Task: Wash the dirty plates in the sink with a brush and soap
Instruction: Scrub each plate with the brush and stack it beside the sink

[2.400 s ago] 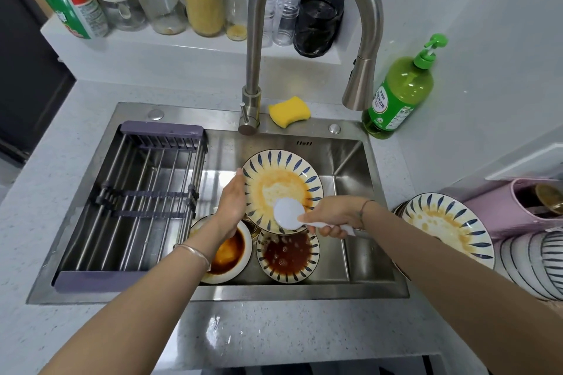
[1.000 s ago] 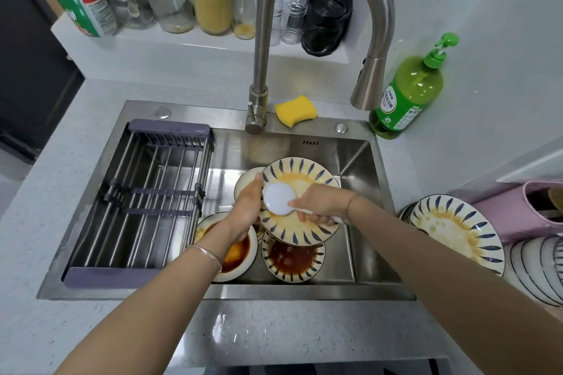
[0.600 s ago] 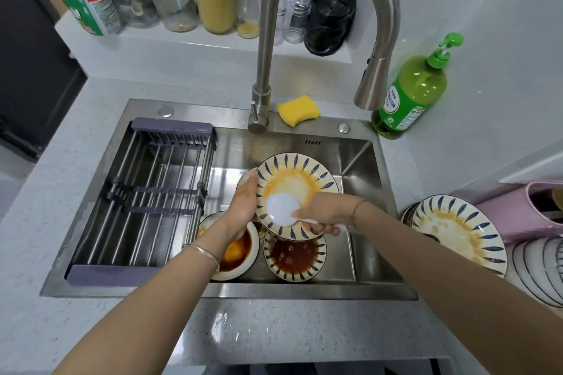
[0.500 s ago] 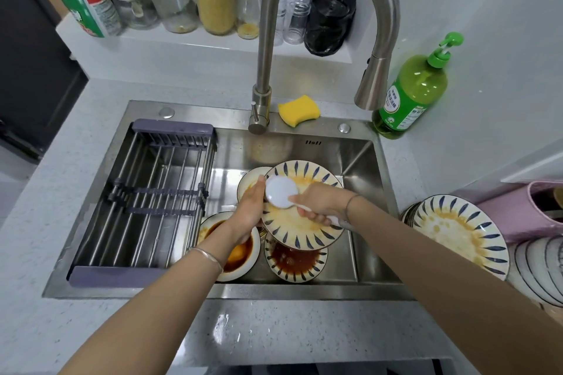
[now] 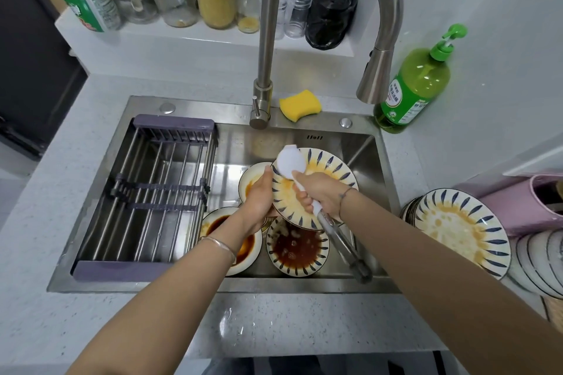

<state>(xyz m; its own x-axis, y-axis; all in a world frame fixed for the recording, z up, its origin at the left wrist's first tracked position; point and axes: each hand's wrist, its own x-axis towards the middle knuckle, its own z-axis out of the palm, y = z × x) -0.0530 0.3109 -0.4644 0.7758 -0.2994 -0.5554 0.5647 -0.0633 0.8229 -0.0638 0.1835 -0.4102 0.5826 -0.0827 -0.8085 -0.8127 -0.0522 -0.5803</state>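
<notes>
Over the steel sink (image 5: 377, 161) my left hand (image 5: 259, 201) grips the left rim of a blue-striped plate (image 5: 330, 172) smeared with orange sauce, holding it tilted. My right hand (image 5: 320, 195) grips the handle of a white dish brush (image 5: 289, 164), whose round head presses on the plate's upper left rim. Below lie three dirty dishes: a striped bowl with dark sauce (image 5: 297, 248), a white dish with brown sauce (image 5: 246, 248) and a small orange-stained dish (image 5: 251, 178). The green soap bottle (image 5: 416, 85) stands at the sink's back right.
A purple-ended drying rack (image 5: 152, 192) fills the sink's left half. The tall faucet (image 5: 304, 9) arches above, with a yellow sponge (image 5: 300, 104) beside its base. More dirty striped plates (image 5: 460, 228) are stacked on the right counter. Jars and bottles line the back shelf.
The brush head has moved up from the plate's middle to its upper left rim. The plate stays held over the sink, slightly lower and flatter than before.
</notes>
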